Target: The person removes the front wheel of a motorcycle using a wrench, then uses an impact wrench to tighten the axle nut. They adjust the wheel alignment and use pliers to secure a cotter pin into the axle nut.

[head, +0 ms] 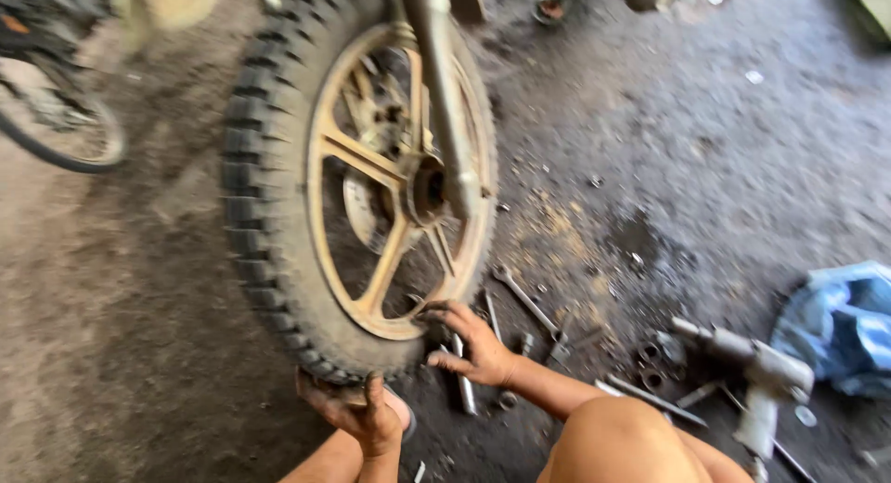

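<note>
The left hand [362, 411] cups the bottom of the knobby motorcycle tire [264, 195] from below, fingers curled up against the tread. The right hand [469, 342] grips the near rim of the gold spoked wheel [371, 158]. Wrenches [524, 299] lie on the dirt floor [724, 167] to the right, with an impact wrench [756, 376] further right.

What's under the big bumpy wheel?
Under the wheel, the left hand cups the knobby tyre's bottom from below. Beneath that lies the dirt floor. The right hand grips the rim's edge. The exact spot where the tyre meets the ground is covered by the left hand.
</note>
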